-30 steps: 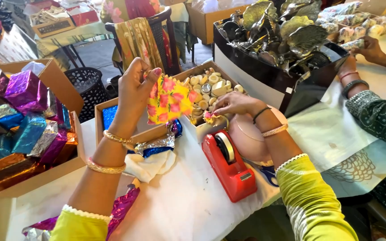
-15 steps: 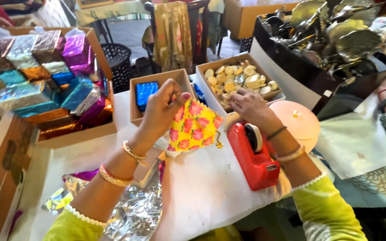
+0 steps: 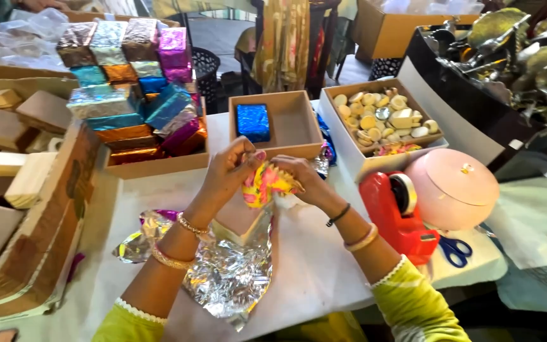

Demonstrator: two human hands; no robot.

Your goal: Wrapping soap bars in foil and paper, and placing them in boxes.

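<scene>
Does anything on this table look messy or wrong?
Nothing looks broken or spilled. The silver foil sheet under both hands is crumpled and hangs over the table's front edge, and blue scissors lie half tucked under the pink lidded box.

Table: white-covered work surface [image 3: 324,272] crowded with open cardboard boxes | Behind: dark chair [image 3: 305,38] draped with patterned cloth [image 3: 281,41], black mesh basket [image 3: 207,63] on a grey floor [image 3: 223,28] | Right: black tray [image 3: 457,95] of metallic leaves | Light: soft, even daylight
</scene>
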